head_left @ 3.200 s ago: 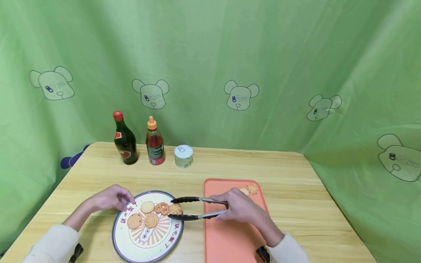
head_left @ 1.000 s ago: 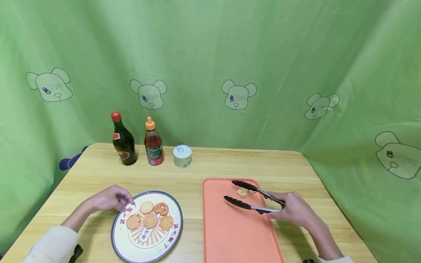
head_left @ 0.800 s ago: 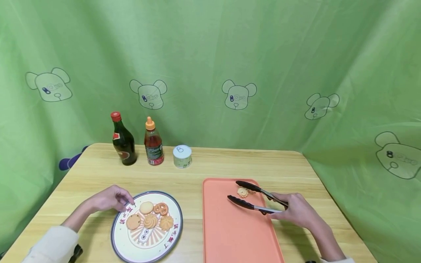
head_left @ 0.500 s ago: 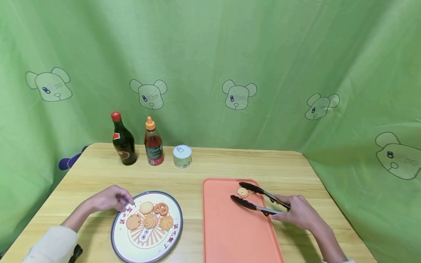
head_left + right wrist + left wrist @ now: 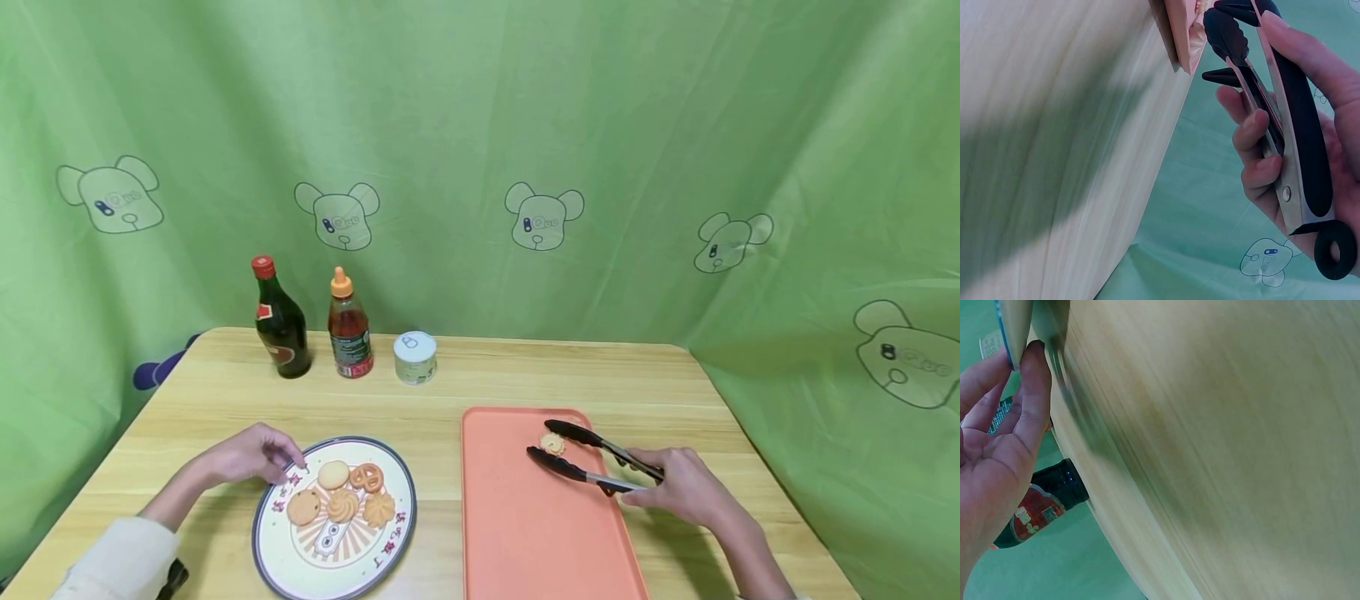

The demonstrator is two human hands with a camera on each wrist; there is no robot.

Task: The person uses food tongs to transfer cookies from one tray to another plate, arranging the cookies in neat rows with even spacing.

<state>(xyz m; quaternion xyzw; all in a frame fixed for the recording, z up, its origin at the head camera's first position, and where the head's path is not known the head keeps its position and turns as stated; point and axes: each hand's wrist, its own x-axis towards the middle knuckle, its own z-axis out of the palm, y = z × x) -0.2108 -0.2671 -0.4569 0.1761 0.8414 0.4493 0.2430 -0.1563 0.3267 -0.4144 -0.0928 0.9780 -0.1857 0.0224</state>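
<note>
My left hand pinches the rim of a round white plate with a blue edge; the left wrist view shows the plate's edge between thumb and fingers. On the plate lie several biscuits, among them a pretzel-shaped one and a swirled one. My right hand grips a pair of black-tipped metal tongs, whose arms are spread. Between their tips, on the pink tray, sits a small round biscuit. Another biscuit beside it is mostly hidden behind the tongs' far arm.
Along the back left stand a dark green bottle with a red cap, a sauce bottle with an orange nozzle and a ring-pull can. A green curtain hangs behind the wooden table.
The tongs let go of a star-shaped biscuit on the plate and swung right over the tray. Since then they have edged slightly right around the small round biscuit. My left hand stays at the rim.
</note>
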